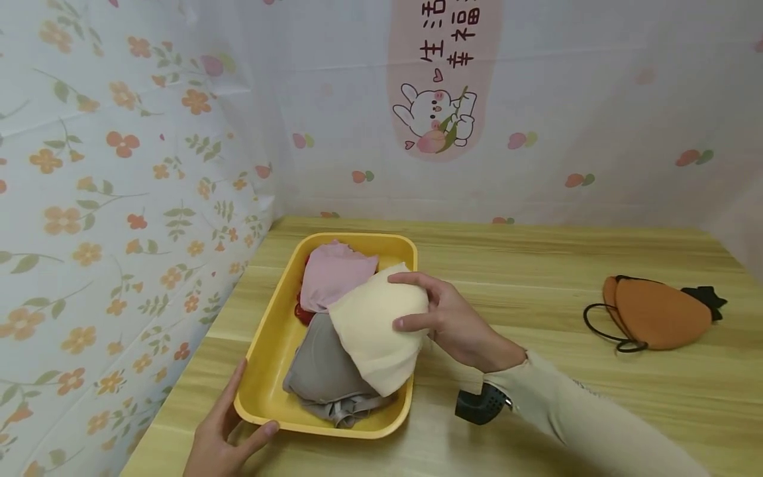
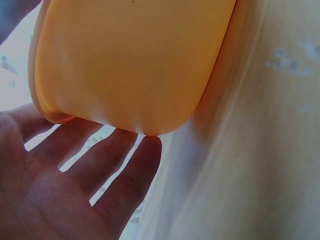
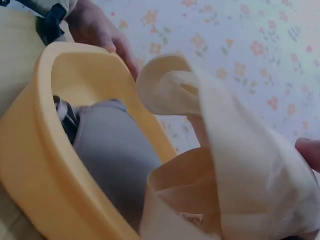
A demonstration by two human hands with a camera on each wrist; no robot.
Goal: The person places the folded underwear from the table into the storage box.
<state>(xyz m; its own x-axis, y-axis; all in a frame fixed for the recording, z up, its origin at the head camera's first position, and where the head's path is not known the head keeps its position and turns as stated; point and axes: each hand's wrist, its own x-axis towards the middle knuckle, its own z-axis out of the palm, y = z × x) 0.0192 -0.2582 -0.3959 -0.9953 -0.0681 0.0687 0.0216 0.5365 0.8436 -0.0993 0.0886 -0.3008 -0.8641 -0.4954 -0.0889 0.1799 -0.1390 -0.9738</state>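
My right hand (image 1: 459, 324) pinches a folded cream cloth garment (image 1: 378, 324) between thumb and fingers, over the right side of a yellow plastic tub (image 1: 260, 371). In the right wrist view the cream garment (image 3: 255, 165) hangs partly open, showing its inside and a small label. A grey garment (image 1: 328, 364) with a smooth rounded surface lies in the tub's near end, partly covered by the cream one. At the tub's near left corner is my left hand (image 1: 220, 430), thumb at the front rim. Its fingers lie fairly straight against the outer wall in the left wrist view.
A pink cloth garment (image 1: 334, 275) lies at the tub's far end, with something red (image 1: 303, 311) under it. On the table's right sits an orange carrot-shaped pouch (image 1: 661, 315) with a black cord. Patterned cloth sheets (image 1: 334, 132) hang behind and to the left.
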